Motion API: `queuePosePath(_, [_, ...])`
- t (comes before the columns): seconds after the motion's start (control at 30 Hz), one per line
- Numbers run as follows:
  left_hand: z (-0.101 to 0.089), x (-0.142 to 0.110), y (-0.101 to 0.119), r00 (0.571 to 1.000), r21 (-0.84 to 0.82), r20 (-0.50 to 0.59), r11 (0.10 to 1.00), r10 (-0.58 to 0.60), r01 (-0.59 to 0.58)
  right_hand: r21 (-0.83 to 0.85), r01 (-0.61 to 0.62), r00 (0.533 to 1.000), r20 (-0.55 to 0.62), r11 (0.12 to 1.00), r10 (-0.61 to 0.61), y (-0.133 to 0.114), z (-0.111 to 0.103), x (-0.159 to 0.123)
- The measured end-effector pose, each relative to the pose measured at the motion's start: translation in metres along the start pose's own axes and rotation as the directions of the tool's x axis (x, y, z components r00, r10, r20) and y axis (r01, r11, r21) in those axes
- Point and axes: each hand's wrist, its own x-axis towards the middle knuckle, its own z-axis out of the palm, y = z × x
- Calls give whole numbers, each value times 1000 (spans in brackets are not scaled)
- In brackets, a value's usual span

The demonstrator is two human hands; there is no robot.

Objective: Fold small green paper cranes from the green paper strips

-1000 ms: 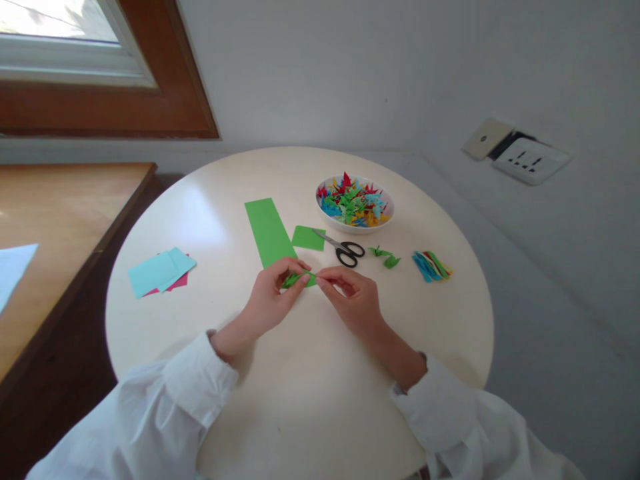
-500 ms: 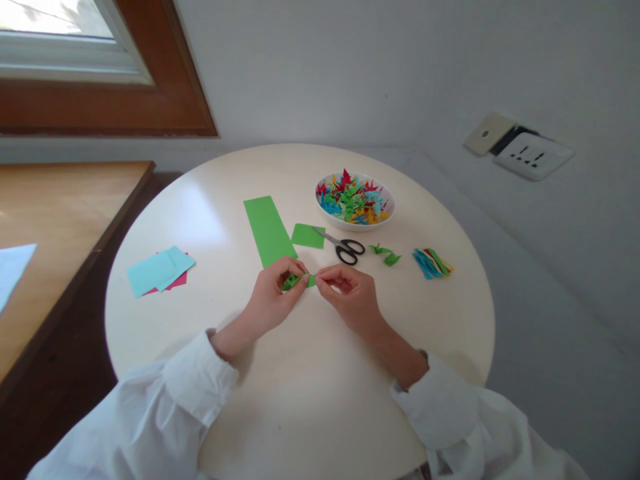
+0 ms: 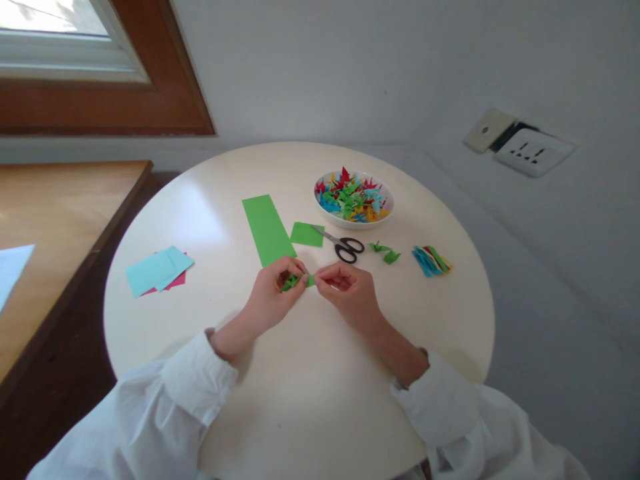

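Note:
A small folded piece of green paper (image 3: 311, 281) is pinched between my two hands above the round table. My left hand (image 3: 274, 291) grips its left part with thumb and fingers, which partly cover it. Thumb and forefinger of my right hand (image 3: 349, 291) are closed on its right end. Just beyond my left hand lies a long green paper strip (image 3: 269, 228), with a smaller green paper piece (image 3: 307, 235) beside it. Black-handled scissors (image 3: 344, 246) rest beyond my right hand, their blade tip over that small piece. Two small folded green papers (image 3: 390, 256) lie right of the scissors.
A white bowl (image 3: 350, 225) full of colourful folded paper cranes stands at the back of the round white table (image 3: 300, 413). Light blue sheets (image 3: 150, 272) over red ones lie left. A bundle of coloured strips (image 3: 431, 261) lies right. A wooden desk (image 3: 75, 193) stands farther left.
Both hands keep nearly the same pinch on the green paper. The whole view has shifted very slightly; nothing on the table has visibly moved.

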Motion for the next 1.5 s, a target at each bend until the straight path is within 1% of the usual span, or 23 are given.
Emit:
queuePosePath(0.33, [0, 1, 1, 1000, 24, -19, 1000, -19, 20, 13, -52, 999, 18, 999, 51, 1, -1, 3])
queuePosePath(0.57, [-1, 1, 1, 998, 62, -45, 997, -48, 50, 15, -54, 999, -9, 998, 54, 1, -2, 3])
queuePosePath(0.9, [-1, 1, -1, 997, 30, -50, 997, -64, 66, 24, -65, 998, -10, 998, 65, 0, -1, 3])
queuePosePath(1.27, [-1, 1, 0, 994, 54, -63, 995, -85, 89, 136, -91, 995, -37, 987, 97, 4, -1, 4])
queuePosePath(1.5, [-2, 2, -1, 994, 46, -81, 996, -79, 82, 119, -98, 995, -18, 988, 101, 3, -1, 4])
